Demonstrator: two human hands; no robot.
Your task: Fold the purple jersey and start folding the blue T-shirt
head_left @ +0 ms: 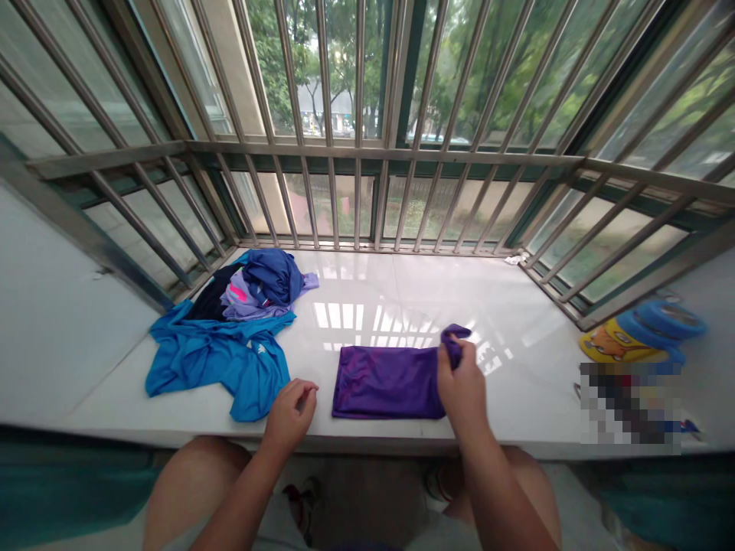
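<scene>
Right hand [462, 390]: the far right corner of the purple cloth [387, 381] is pinched and lifted by its fingers.
Left hand [292, 409]: fingers curled loosely together, nothing held; placed at the surface [517, 329] edge, just left of the cloth.
Purple cloth: folded flat near the front edge.
Pile [241, 321]: blue garments heaped at far left.

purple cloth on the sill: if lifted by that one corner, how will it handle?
Probably floppy: the purple cloth lies flat in a folded rectangle, and the corner in the right hand already bends limply upward. Likely light, being thin. It may slide easily, since the sill looks glossy. The left hand is off it.
</scene>
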